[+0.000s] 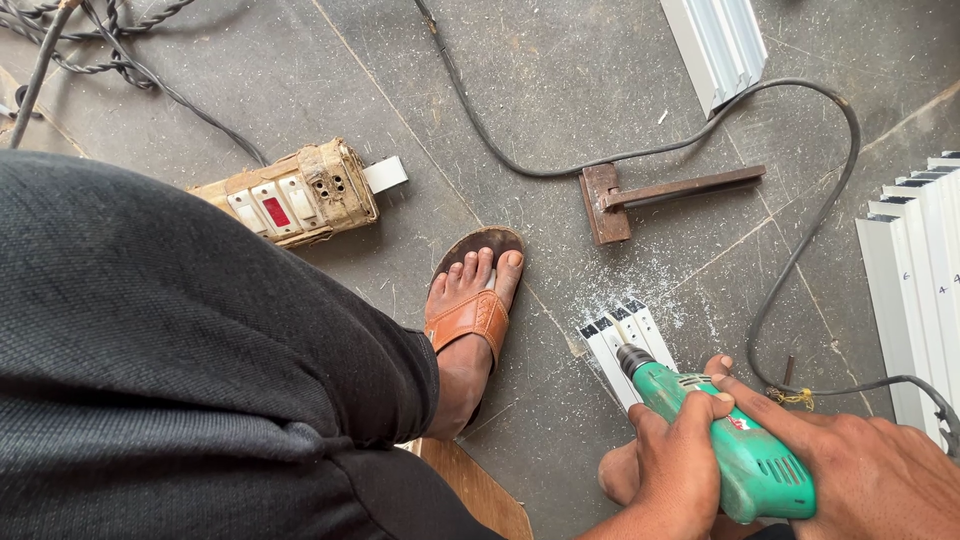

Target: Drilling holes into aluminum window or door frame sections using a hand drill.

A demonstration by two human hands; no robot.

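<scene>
Green electric drill [735, 440]: gripped by both hands, left hand [680, 465] wrapped round the front of the body, right hand [870, 470] closed on the rear. Chuck bears on the white aluminium profile [620, 340] lying on the floor [560, 90]. Best kept square, steady pressure. Red label patch on the drill; red switch on the worn extension box [295, 192].

Open grey floor [560, 90] ahead of the green drill [735, 440], black cable [800, 250] looping right of it, rusty metal bracket [640, 195] beyond, sandalled foot [470, 320] close left, white aluminium profiles [915, 290] walling the right
</scene>
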